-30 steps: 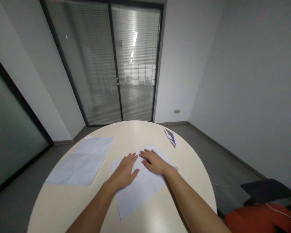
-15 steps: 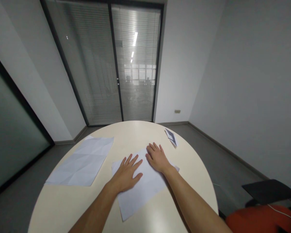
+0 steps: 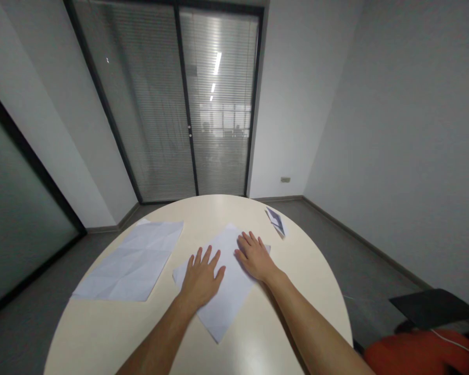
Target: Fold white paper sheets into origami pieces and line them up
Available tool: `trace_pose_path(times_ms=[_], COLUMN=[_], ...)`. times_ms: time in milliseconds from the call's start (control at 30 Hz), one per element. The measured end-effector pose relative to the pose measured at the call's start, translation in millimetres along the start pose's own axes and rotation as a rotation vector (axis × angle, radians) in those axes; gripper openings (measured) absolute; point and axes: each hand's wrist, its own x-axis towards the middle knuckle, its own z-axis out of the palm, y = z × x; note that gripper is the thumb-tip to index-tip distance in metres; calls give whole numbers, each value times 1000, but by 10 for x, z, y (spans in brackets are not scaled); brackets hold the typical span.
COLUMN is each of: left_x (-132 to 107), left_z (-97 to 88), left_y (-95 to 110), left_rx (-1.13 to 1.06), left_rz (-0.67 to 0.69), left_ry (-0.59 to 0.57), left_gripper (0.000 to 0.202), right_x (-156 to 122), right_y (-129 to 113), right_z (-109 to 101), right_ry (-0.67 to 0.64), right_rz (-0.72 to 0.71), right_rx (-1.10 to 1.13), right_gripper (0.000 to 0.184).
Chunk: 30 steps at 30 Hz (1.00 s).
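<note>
A white sheet of paper [image 3: 226, 297] lies on the round table [image 3: 285, 323] with one corner pointing toward me. On its left part rests my left hand [image 3: 203, 278], palm down with the fingers spread. My right hand [image 3: 255, 255] lies flat over the sheet's far right side, its fingers slightly apart. Parts of the paper are covered by both hands. To the left is a second white sheet [image 3: 133, 260], crossed by several creases. Beyond my right hand sits a small folded paper piece [image 3: 276, 222], white and bluish-grey.
The table's curved edge bounds the work surface. At the lower right stand a red chair seat [image 3: 410, 354] and a black panel [image 3: 433, 308]. Behind the table are a glass partition with blinds [image 3: 222, 156] and a white wall [image 3: 293, 104].
The sheet under my hands has turned, its near corner swinging right and its far corner showing between the hands. My left hand has shifted slightly left. My right hand has barely moved.
</note>
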Motion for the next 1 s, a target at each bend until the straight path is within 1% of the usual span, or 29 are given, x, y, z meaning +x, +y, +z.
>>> trace_pose_path(times_ms=[33, 100, 200, 300, 433, 500, 567, 600, 667, 700, 733, 800, 867, 933, 1000], left_x=[6, 12, 2, -18, -29, -25, -19, -18, -19, -23, -29, -41, -49, -48, -37], left_z=[0, -2, 3, 21, 55, 63, 54, 41, 6, -14, -32, -56, -56, -34, -2], left_y=[6, 15, 21, 16, 6, 14, 34, 45, 65, 71, 73, 68, 53, 37, 25], left_rx=[16, 40, 55, 51, 38, 41, 54, 64, 87, 98, 108, 119, 120, 110, 94], left_rz=[-42, -82, -89, -97, -122, -151, -177, -184, -179, -172, -163, -149, -140, -140, -149], left_ry=[18, 30, 17, 4, 17, 39, 59, 65, 64, 61, 56, 48, 32, 13, 4], left_gripper=[53, 52, 57, 64, 63, 63, 61, 59, 56, 55, 55, 59, 65, 68, 68], right_x=[-13, -38, -44, -10, 25, 15, -14, -32, -69, -83, -92, -96, -84, -69, -64], right_y=[-30, -77, -58, 52, 137, 109, 49, 16, -37, -52, -57, -36, 12, 60, 78], right_z=[10, 40, 75, 78, 39, 4, -31, -45, -63, -68, -72, -81, -95, -109, -118], right_ry=[-8, -33, -80, -66, 12, 52, 55, 30, -69, -112, -148, -187, -182, -163, -136], right_rz=[-25, -43, 10, 134, 278, 250, 110, 15, -166, -192, -191, -126, -33, 31, 65], right_rx=[22, 36, 10, -34, -93, -100, -63, -23, 67, 82, 86, 67, 44, 19, -10], right_gripper=[60, 62, 67, 68, 69, 67, 63, 61, 60, 61, 62, 66, 68, 69, 68])
